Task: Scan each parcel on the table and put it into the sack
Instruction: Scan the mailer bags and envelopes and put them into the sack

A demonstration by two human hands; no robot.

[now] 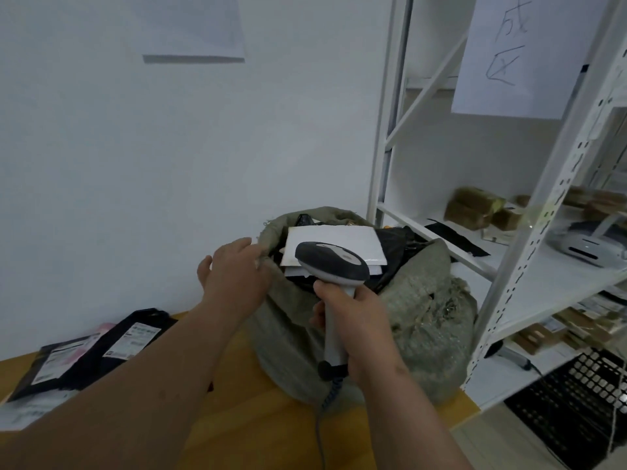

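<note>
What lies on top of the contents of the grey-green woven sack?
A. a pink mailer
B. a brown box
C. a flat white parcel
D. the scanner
C: a flat white parcel lies uppermost in the open mouth of the grey-green woven sack, behind the grey handheld scanner gripped by the right hand.

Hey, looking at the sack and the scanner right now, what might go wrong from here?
1. The white parcel lies on top of an already full sack; it may slide out.
2. The left hand rests at the sack's rim, so a tug might tip the sack, which stands near the table edge.
3. The scanner cord, trailing from the right hand, may snag.
</note>
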